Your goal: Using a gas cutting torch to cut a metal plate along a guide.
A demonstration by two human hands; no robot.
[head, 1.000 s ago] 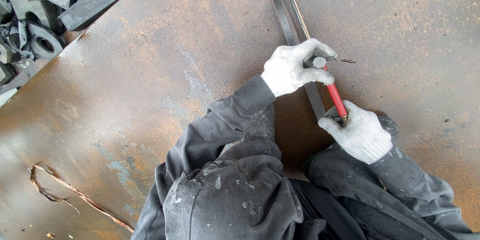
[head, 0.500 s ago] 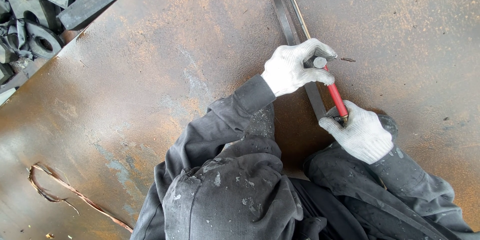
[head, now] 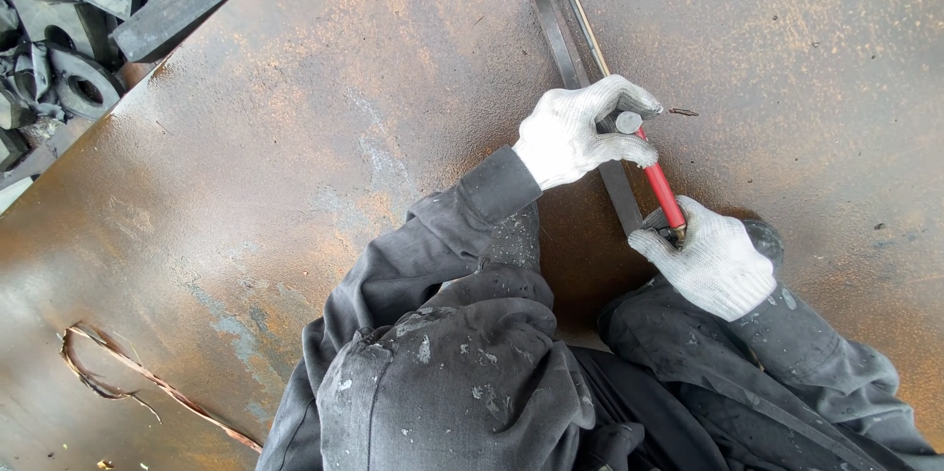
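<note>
Now my red-handled tool (head: 661,184) lies along the metal strip (head: 558,29) on the rusty steel plate (head: 295,186), my right hand (head: 710,263) clamped on its handle end at five o'clock, my left hand (head: 575,132) closed round its head at eleven, and the strip beyond looks unworked.

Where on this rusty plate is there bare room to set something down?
Bare rusty steel plate lies left of the grey metal strip, and more to its right. Crowded: the left hand and right hand on the red-handled tool, the black scrap pile, and the thin curled wire.
</note>
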